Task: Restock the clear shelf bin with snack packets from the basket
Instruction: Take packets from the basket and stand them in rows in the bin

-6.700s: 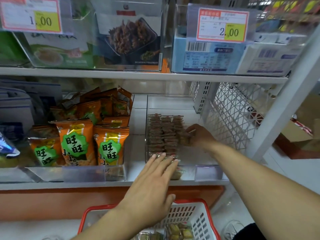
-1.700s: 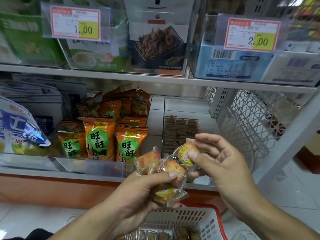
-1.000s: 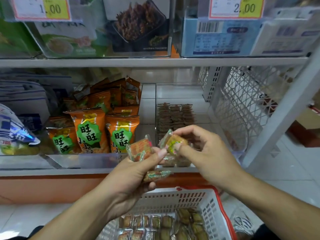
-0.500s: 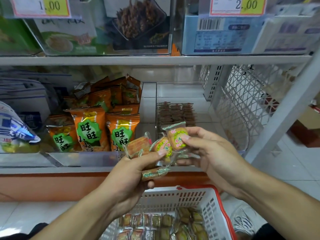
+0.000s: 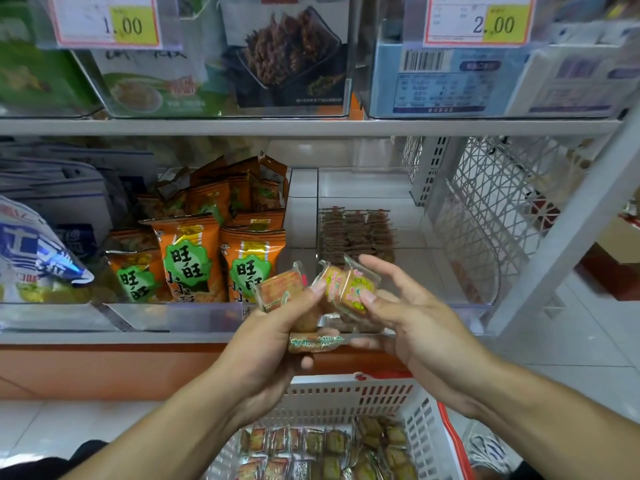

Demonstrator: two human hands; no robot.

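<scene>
Snack packets (image 5: 349, 289) | pinched in my right hand (image 5: 408, 323), left hand (image 5: 266, 341) gripping more | clear bin (image 5: 398, 188) straight ahead beyond them, right hand nearer | basket (image 5: 349, 393) below.

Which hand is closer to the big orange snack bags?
The left hand. It is just in front of the orange bags, low and right of them. The right hand is farther right, before the clear bin.

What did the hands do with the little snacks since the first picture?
Both hands left the clear shelf bin and came back in front of it. The left hand now grips several small orange snack packets, and the right hand pinches one yellow-labelled packet from the bunch. The brown packets stacked in the bin stayed put.
</scene>
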